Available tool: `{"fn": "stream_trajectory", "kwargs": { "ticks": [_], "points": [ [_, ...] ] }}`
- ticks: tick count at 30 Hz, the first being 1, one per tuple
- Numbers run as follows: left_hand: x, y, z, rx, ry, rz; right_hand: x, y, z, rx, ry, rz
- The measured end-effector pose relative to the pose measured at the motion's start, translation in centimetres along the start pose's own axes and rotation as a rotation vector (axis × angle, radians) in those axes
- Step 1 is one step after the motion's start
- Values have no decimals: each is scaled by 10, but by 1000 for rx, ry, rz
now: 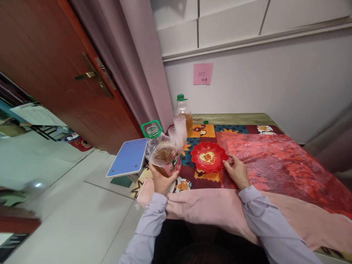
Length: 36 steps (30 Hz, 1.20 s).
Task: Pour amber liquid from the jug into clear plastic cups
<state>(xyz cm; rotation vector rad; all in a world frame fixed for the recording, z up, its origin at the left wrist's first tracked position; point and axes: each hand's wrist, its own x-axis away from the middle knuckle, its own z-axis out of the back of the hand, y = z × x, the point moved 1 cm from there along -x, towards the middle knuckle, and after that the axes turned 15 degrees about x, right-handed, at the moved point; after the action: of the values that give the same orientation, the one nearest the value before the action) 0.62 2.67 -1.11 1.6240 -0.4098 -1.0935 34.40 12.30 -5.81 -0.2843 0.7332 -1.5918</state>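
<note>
My left hand (pixel 163 182) is wrapped round the lower part of a large clear plastic bottle (pixel 165 156) with amber liquid in it. The bottle leans to the left, its uncapped mouth inside a green plastic handle ring. Between thumb and fingers, my right hand (pixel 237 171) pinches the right rim of a red scalloped plate (pixel 195 158) with a gold heart in its middle. Just behind the held bottle stand stacks of clear plastic cups (pixel 180 126). A second bottle (pixel 189 121) with a green cap and amber liquid stands at the back.
A patterned cloth (pixel 233 128) and a shiny red sheet (pixel 264 161) cover the table. Pink fabric (pixel 206 205) lies along its front edge. A green cap (pixel 206 122) rests near the back. Left are a blue board (pixel 128 157) and a brown door (pixel 66 73).
</note>
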Motion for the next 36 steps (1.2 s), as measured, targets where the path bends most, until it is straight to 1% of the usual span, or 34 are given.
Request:
{"fn": "stream_trajectory", "kwargs": {
  "ticks": [4,9,13,16,17,19,21,23,24,26,27,28,29,30,31,32,33,36],
  "points": [
    [6,-6,-1,-65,67,5,3,-1,1,70,43,12],
    [11,-8,-8,-65,100,-8,6,-2,4,180,180,9],
    [14,-10,-8,-47,112,-5,4,-8,14,126,272,-27],
    [13,-10,-5,-26,83,-11,-2,-15,31,27,327,-25],
    [12,-9,-4,-19,74,-12,-5,-17,38,-8,330,-17],
    [9,-6,-2,-1,55,-4,-9,-20,51,-57,287,10],
    [8,-3,1,15,28,13,-11,-20,60,-51,202,45],
    [12,1,6,-5,19,0,-9,-19,62,-15,124,71],
    [16,3,8,-34,48,-39,-7,-19,61,0,106,76],
    [28,8,10,-131,115,-197,-2,-19,55,7,120,76],
    [35,11,8,-171,93,-287,1,-20,52,-2,146,76],
    [42,16,3,-192,16,-355,4,-22,48,-23,174,76],
    [48,21,-4,-187,-107,-397,7,-25,46,-54,194,77],
    [53,28,-14,-168,-262,-403,10,-28,45,-87,204,77],
    [54,37,-25,-148,-381,-382,12,-32,46,-123,204,79],
    [54,47,-37,-129,-430,-368,14,-36,49,-157,198,88],
    [50,60,-49,-108,-443,-367,16,-41,54,-185,191,105],
    [27,104,-86,-33,-519,-343,18,-58,84,-234,196,183]
  ]
}}
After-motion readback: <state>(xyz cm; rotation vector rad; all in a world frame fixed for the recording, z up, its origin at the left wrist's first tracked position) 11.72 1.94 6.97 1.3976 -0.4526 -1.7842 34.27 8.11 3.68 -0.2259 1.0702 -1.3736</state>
